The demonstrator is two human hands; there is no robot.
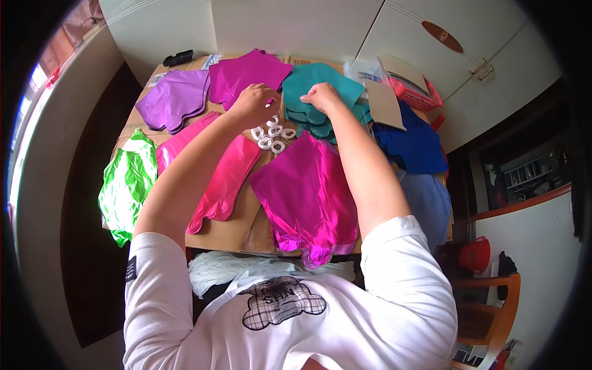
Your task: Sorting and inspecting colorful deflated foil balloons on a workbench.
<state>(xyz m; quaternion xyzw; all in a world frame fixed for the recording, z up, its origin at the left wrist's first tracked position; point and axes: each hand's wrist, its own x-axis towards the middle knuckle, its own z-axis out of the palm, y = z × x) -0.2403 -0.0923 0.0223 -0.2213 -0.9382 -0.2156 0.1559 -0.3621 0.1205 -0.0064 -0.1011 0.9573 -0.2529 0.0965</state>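
My left hand point(254, 103) is over the near edge of a magenta sheet stack point(243, 75), fingers curled in. A small white bit shows at its fingertips, too small to name. My right hand point(323, 97) is closed in a pinch above the teal scalloped sheets point(322, 79); what it holds, if anything, is hidden. Between and below my hands lies a cluster of small white rings point(275, 132). Nearer to me rests a glossy magenta sheet with a scalloped end point(305, 191), beside pink sheets point(231, 176).
Lilac sheets point(174, 98) and shiny green ones point(131, 182) lie at left on the cardboard-covered table point(216, 237). Dark blue sheets point(413, 145), light blue sheets point(427, 200) and a red basket point(414, 95) are at right. A wooden chair point(487, 308) stands at lower right.
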